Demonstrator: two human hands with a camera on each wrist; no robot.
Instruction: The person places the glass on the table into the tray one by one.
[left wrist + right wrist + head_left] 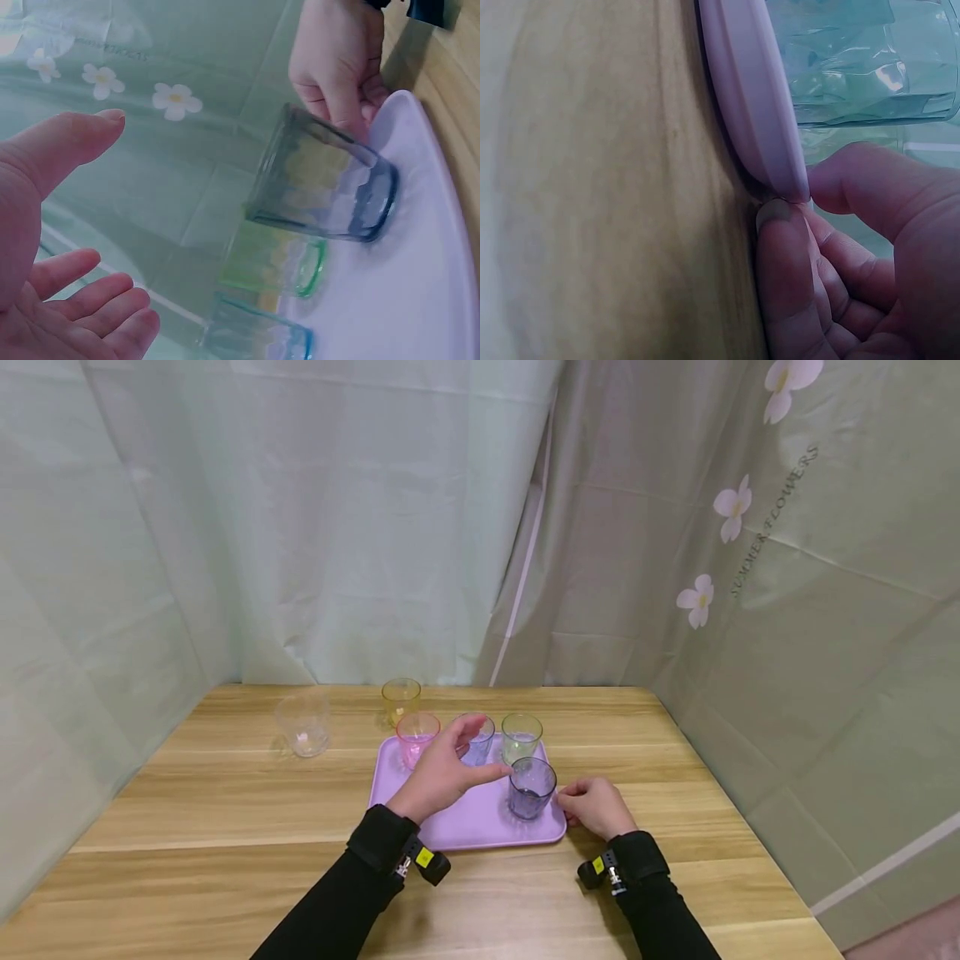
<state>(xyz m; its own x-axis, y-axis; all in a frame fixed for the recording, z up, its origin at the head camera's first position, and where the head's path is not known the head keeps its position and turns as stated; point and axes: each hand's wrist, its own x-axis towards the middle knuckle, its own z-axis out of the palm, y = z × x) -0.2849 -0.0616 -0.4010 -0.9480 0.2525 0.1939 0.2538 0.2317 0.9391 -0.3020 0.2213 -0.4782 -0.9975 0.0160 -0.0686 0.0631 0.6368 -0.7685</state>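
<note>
"Largest item first?"

"Curtains, pale (360,527), hung behind and to either side; the right-hand one (847,652) bore pink flowers and the lettering SUMMER FLOWERS."

"Next?"

"Table (225,860), one, wood-grained. On it, tray (480,827), one, lilac, rounded corners, lying flat in front of the person."

"The hands?"

"Two, in black sleeves (330,902). Left hand (446,768): above the tray, thumb and fingers spread wide, nothing held; in the left wrist view the thumb stood apart from the nearest cup. Right hand (597,806): at the tray's right edge, near the front corner, its grip narrow, thumb and finger pinching the rim."

"And the cups?"

"Six, transparent. Dark grey cup (531,802), upright on the tray's right side, just beside the right hand. Pink cup (416,747), blue cup (482,752), green cup (521,747): in a row along the tray's far side, the blue partly hidden behind the left hand. Yellow cup (401,697): on the table beyond the tray. Clear cup (306,731): on the table, left of the tray."

"Smallest?"

"Wrist cameras (432,865), two, black, each with a yellow label."
</note>
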